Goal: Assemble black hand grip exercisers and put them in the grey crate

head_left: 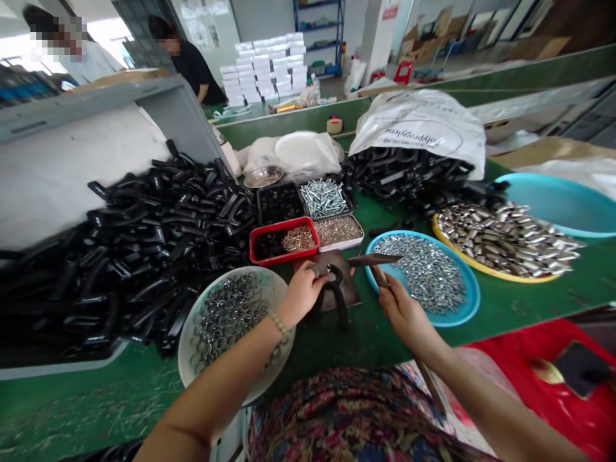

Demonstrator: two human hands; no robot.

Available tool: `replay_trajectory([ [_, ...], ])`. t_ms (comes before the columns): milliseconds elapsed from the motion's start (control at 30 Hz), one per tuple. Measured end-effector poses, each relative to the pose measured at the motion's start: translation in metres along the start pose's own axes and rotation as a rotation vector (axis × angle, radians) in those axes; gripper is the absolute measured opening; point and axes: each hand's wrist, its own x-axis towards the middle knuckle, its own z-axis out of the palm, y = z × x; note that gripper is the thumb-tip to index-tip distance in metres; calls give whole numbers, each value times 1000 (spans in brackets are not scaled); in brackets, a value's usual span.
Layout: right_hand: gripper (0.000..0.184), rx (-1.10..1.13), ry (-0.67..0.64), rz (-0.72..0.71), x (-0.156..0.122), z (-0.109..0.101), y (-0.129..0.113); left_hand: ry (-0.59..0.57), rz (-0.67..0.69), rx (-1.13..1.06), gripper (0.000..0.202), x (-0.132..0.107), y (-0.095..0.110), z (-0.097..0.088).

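we are working at a green bench (524,308), with both hands raised over a small brown plate (349,289). our left hand (302,294) is closed in a pinch on a curved black part (335,277), and the part is standing on or just above the plate, its two legs hanging toward us. our right hand (407,317) is gripping a hammer (374,259) by the handle, and its head is hanging just beside the top of the black part, apparently not touching it.

a white bowl of steel rings (276,289) is sitting beside our left forearm, and a blue tray of nuts (474,301) is lying just past our right hand. a red tray (283,221) is standing beyond the plate, and a heap of black parts (168,218) is spreading along our left.

our left fingers are covering the top of the black part, so we cannot tell whether anything is fitted there. our right fist is hiding most of the handle, and we are not seeing the lower tips of the legs clearly against the dark bench.
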Motion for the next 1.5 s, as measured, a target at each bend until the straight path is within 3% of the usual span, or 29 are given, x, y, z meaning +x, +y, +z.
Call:
replay_trajectory([
  [167, 46, 99, -82, 64, 1, 3, -8, -32, 44, 193, 16, -10, -10, 13],
  [767, 48, 80, -70, 66, -1, 4, -7, -140, 157, 570, 32, -11, -8, 20],
  [1167, 46, 67, -117, 76, -5, 6, -13, -279, 198, 623, 28, -16, -2, 14],
  [1367, 44, 18, -146, 51, -3, 7, -18, -254, 218, 502, 26, -25, -2, 9],
  [1500, 42, -84, -175, -23, 0, 5, -28, -156, 92, 380, 28, -43, -2, -2],
])
